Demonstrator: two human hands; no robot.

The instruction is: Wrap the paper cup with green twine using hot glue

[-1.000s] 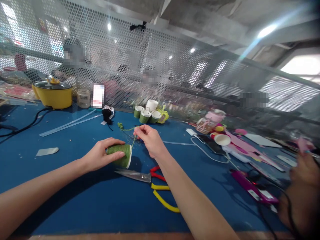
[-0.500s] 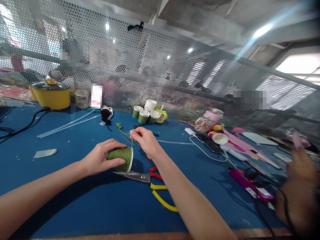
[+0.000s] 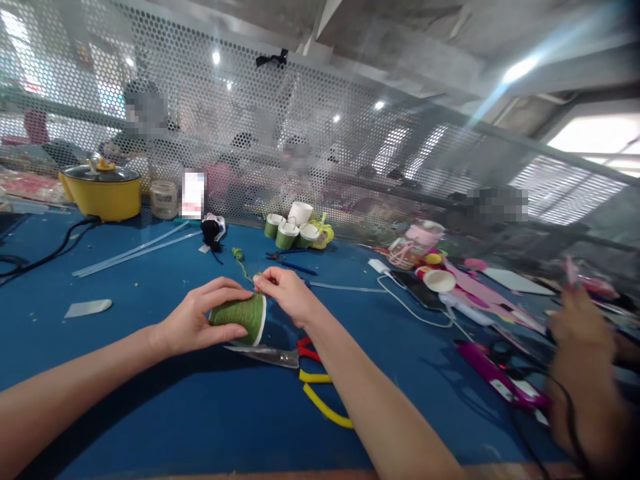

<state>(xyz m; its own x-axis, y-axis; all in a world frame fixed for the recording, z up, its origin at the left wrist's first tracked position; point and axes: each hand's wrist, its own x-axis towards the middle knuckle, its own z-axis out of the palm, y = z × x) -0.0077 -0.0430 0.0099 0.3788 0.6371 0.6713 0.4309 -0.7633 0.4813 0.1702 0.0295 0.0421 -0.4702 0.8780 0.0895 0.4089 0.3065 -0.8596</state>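
My left hand wraps round a spool of green thread, which lies tilted on its side with its white rim facing right. Just above that rim, my right hand pinches the loose green thread between thumb and fingertips. The thread's tangled end rests on the table beyond the hands. Below the spool lies a pair of scissors with red and yellow handles; my right forearm hides part of the handles.
Several green thread spools stand at the back, with blue-handled pliers before them. A yellow electric pot sits back left. On the right are a phone, a purple power strip and another person's hand.
My right hand has come down and slightly left, closer to the spool's rim. The other person's hand on the right has shifted left. The spool stays in my left hand.
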